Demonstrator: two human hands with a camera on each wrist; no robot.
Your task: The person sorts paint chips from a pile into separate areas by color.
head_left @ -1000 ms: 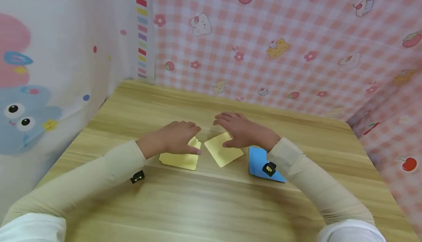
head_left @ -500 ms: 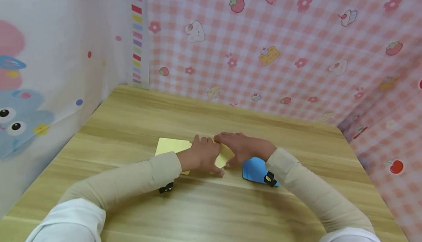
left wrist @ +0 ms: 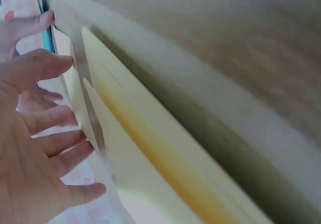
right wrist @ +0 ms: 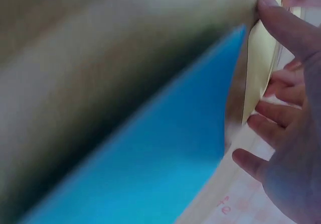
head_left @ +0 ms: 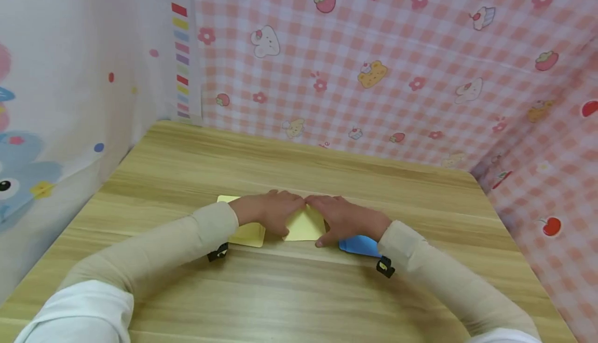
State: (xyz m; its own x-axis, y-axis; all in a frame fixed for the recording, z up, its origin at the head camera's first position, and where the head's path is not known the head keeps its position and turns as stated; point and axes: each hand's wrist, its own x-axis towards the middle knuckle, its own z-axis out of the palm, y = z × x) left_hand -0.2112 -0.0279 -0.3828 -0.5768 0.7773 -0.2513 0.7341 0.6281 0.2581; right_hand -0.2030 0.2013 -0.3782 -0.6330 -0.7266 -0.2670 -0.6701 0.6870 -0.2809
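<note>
A square yellow paper [head_left: 304, 226] lies flat on the table between my two hands. My left hand [head_left: 275, 210] touches its left side, fingers spread and fairly straight. From the other side my right hand [head_left: 344, 217] touches the same sheet, its thumb at the near right corner and its fingertips near the far edge. Beneath the left wrist, partly covered, is a small stack of yellow papers [head_left: 249, 235]; its layered sheets [left wrist: 145, 138] show slightly apart in the left wrist view. Blue papers [head_left: 359, 245] lie partly under the right wrist, seen large as a blue sheet [right wrist: 165, 133] in the right wrist view.
The wood-grain table [head_left: 280, 291] stretches around the papers. A pink checked cloth [head_left: 345, 37] hangs behind it and on the right; a white printed cloth [head_left: 93, 31] hangs on the left. Black wrist cameras [head_left: 385, 266] sit under both forearms.
Both hands have come together at the middle yellow paper, the left moving right off the yellow stack. The sheet now lies squarer to the table's front, less diagonal than before.
</note>
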